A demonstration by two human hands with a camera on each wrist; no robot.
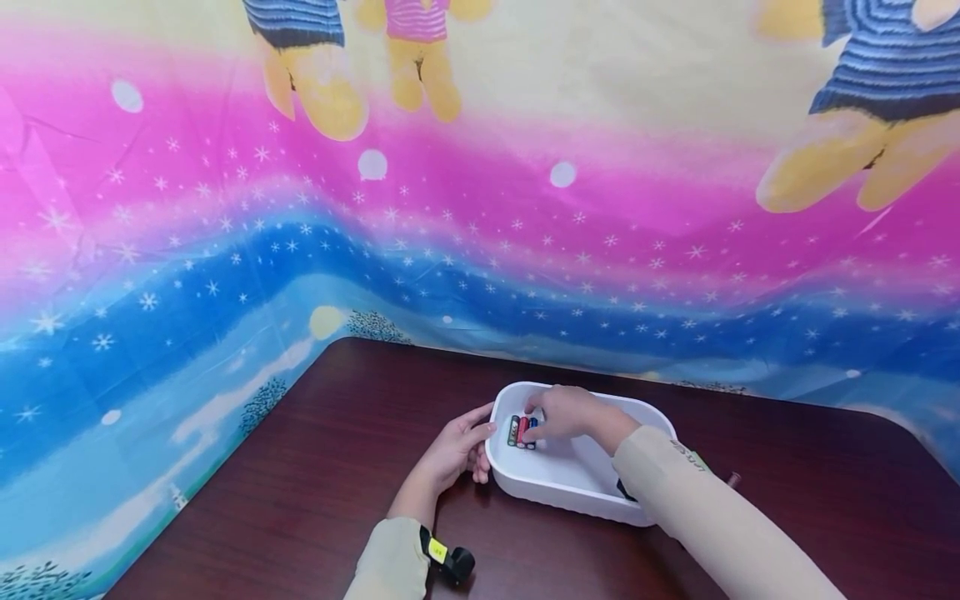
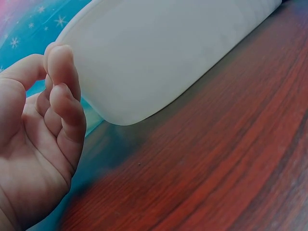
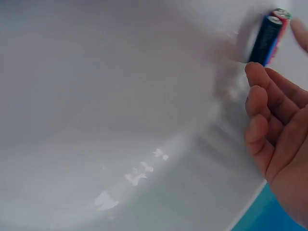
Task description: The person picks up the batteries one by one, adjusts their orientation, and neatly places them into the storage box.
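Several small batteries, among them a red battery (image 1: 522, 432) and a blue battery (image 3: 266, 40), lie side by side at the left end of a white plastic basin (image 1: 570, 496). My right hand (image 1: 573, 412) reaches into the basin over them. In the right wrist view its fingertips are beside the lower end of the blue battery, and the thumb stands apart on the far side. My left hand (image 1: 455, 450) holds the basin's left end, thumb at the rim and fingers by the outer wall. The left wrist view shows those fingers bent against the basin.
The basin stands on a dark reddish-brown wooden table (image 1: 315, 475). Past the right sleeve, a small brownish cylinder end (image 1: 732, 480) shows, and a black object (image 1: 624, 490) is partly hidden by that sleeve. A patterned cloth (image 1: 480, 250) hangs behind the table.
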